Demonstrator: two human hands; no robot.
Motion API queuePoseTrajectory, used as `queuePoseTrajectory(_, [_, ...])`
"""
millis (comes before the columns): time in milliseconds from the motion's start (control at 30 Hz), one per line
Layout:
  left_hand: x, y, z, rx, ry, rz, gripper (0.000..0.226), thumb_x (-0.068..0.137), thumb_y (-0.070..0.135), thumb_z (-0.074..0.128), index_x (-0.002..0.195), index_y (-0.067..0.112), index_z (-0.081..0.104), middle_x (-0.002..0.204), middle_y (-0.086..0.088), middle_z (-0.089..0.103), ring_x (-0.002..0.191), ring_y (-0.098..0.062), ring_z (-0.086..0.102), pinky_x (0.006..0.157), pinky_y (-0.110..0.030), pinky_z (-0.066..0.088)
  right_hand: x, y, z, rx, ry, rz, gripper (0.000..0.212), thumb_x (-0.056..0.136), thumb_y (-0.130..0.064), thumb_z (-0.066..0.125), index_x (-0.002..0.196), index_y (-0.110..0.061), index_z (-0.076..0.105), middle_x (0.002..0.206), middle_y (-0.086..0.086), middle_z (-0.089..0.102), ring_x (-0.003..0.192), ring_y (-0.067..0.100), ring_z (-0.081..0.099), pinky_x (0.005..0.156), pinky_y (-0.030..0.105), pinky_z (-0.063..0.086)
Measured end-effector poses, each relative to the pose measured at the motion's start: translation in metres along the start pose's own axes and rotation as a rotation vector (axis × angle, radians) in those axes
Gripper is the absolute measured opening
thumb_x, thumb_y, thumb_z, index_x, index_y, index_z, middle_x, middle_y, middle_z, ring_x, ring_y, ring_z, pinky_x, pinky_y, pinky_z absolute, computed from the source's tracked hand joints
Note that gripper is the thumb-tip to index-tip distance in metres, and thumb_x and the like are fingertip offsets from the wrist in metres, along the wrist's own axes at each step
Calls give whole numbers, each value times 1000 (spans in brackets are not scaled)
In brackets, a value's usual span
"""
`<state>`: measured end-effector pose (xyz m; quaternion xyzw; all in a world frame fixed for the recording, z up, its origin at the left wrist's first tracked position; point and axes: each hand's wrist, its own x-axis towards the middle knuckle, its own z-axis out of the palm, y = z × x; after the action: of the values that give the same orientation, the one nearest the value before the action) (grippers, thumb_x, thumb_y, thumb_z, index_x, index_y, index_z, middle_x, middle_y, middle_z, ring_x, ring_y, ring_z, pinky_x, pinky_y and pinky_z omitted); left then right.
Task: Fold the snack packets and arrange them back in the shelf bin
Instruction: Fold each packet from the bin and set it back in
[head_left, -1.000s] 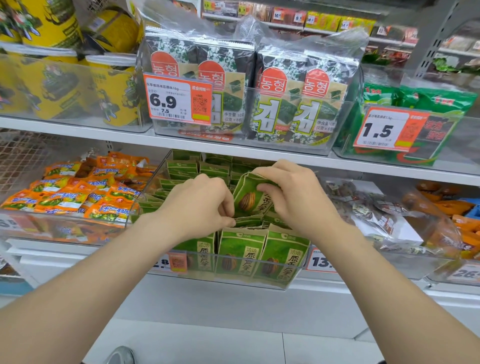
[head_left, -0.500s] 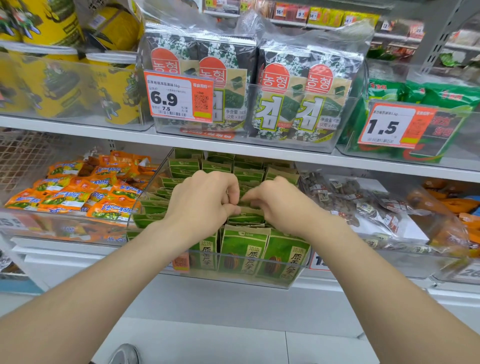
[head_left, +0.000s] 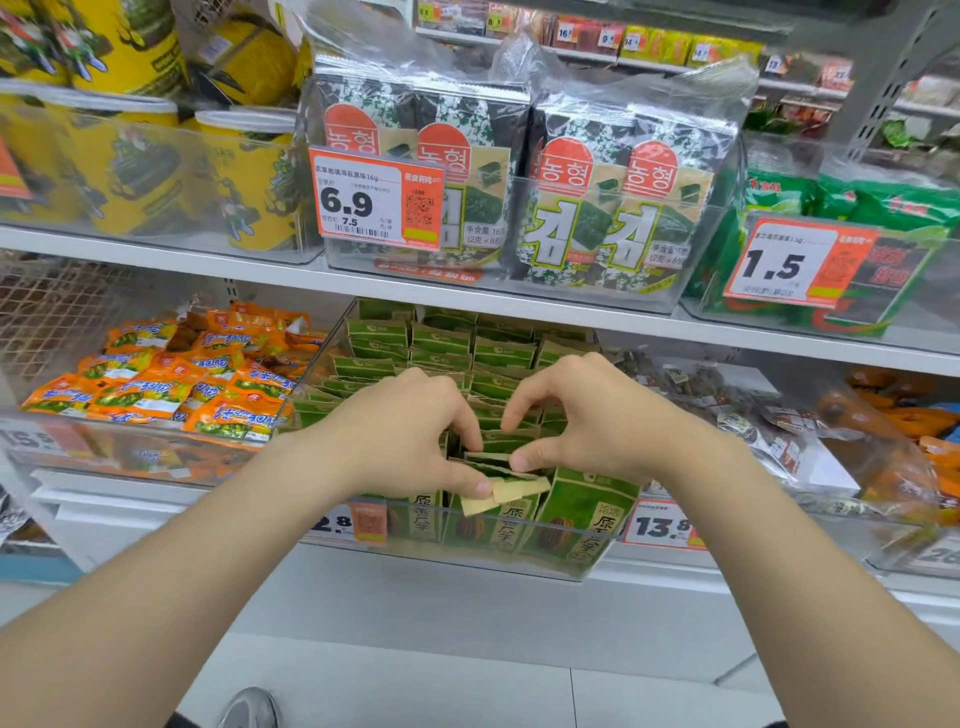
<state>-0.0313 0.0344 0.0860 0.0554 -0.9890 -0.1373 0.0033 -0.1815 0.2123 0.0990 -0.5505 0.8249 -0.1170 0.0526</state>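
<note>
Several green snack packets (head_left: 452, 345) stand in rows in a clear shelf bin (head_left: 467, 558) on the lower shelf. Both hands are down in the front rows of that bin. My left hand (head_left: 410, 431) pinches the pale folded top of a front packet (head_left: 511, 493) between thumb and forefinger. My right hand (head_left: 582, 415) has its thumb and forefinger curled onto the top edges of the packets just behind; the fingertips almost meet the left hand's. The lower parts of the packets under my hands are hidden.
Orange snack packets (head_left: 171, 379) fill the bin to the left. A bin of clear bags (head_left: 727, 415) stands to the right. The upper shelf (head_left: 519, 301) holds seaweed packs (head_left: 519, 187) and yellow tubs (head_left: 244, 176) close above my hands. Price tags (head_left: 660, 525) line the shelf front.
The packet that was held up above the bin a second ago has gone down into the front rows. Both hands have dropped with it and come closer together.
</note>
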Motion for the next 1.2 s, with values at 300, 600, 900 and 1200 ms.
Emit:
queuePoseTrajectory(300, [5, 6, 21, 10, 237, -133, 18, 103, 45, 65, 104, 38, 82, 103, 12, 75, 98, -23, 70, 77, -38, 57, 11, 0, 19, -99, 67, 11, 18, 97, -28, 71, 111, -32, 82, 99, -11, 79, 99, 21, 69, 98, 42, 55])
queuePoseTrajectory(600, [2, 14, 2, -23, 410, -211, 33, 79, 64, 85, 96, 38, 73, 95, 15, 71, 97, -15, 65, 79, -38, 53, 14, -2, 20, -116, 0, 24, 23, 104, -20, 57, 99, -39, 67, 75, -11, 67, 83, 19, 56, 101, 44, 37])
queuePoseTrajectory(900, [-1, 12, 13, 161, -17, -18, 53, 112, 53, 25, 84, 28, 63, 86, 12, 63, 123, -21, 31, 102, -51, 23, 2, 9, 19, -12, 334, 63, 12, 103, -25, 65, 105, -27, 77, 91, -11, 78, 89, 13, 73, 91, 40, 58])
queuePoseTrajectory(1200, [0, 8, 20, 69, -67, 7, 39, 111, 51, 33, 90, 41, 64, 115, 15, 68, 158, -18, 16, 121, -65, 8, 32, 1, 23, -120, 122, 165, 17, 90, -32, 82, 107, -28, 81, 96, -3, 75, 101, 24, 68, 97, 45, 57])
